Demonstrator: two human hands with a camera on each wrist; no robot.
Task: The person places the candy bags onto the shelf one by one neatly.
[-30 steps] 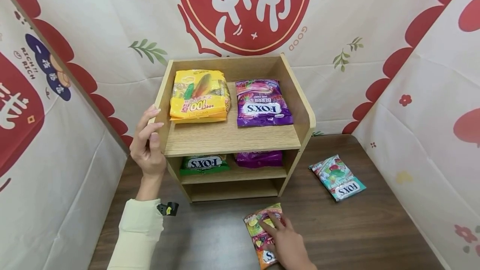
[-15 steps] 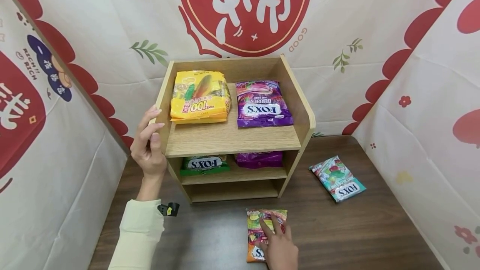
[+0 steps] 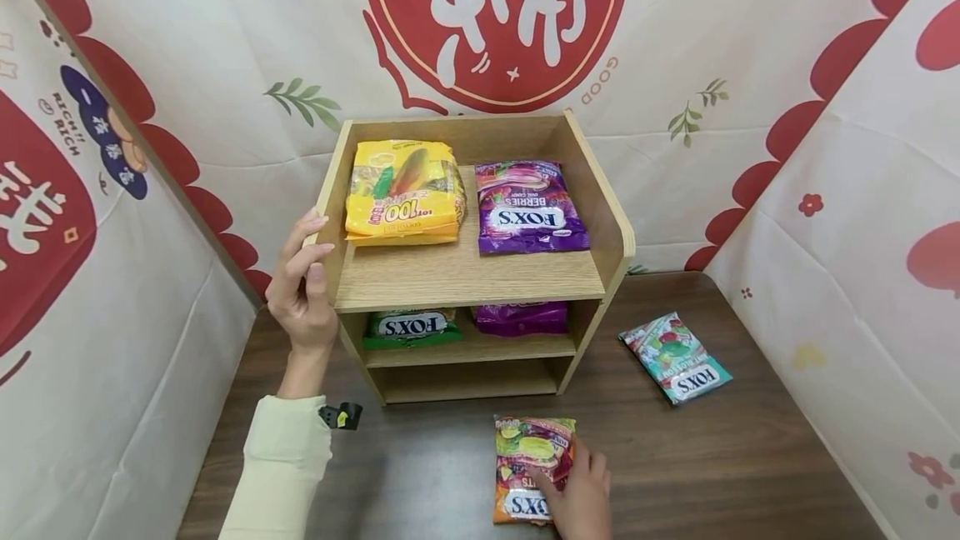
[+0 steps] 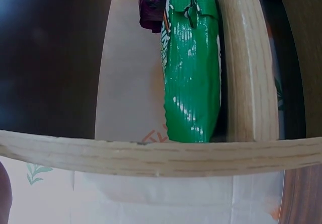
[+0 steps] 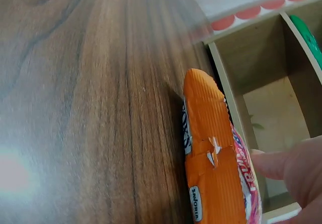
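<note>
My left hand grips the front edge of the left side panel of a small wooden shelf, fingertips bent over the edge. A multicoloured Fox's candy bag with an orange bottom is in front of the shelf, near my right hand. The right thumb lies over the bag's face and the fingers wrap its right edge, pinching it. From the right wrist, the bag's orange end shows above the table, with the thumb against its printed side.
The top shelf bears a yellow candy bag and a purple one. A green bag and another purple bag are on the middle level. A teal bag lies at the right on the brown table. Fabric walls surround it.
The multicoloured bag has turned from slanted to nearly straight. My right hand has shifted from spread fingers on its face to a pinch at its right edge. The left hand stays on the shelf.
</note>
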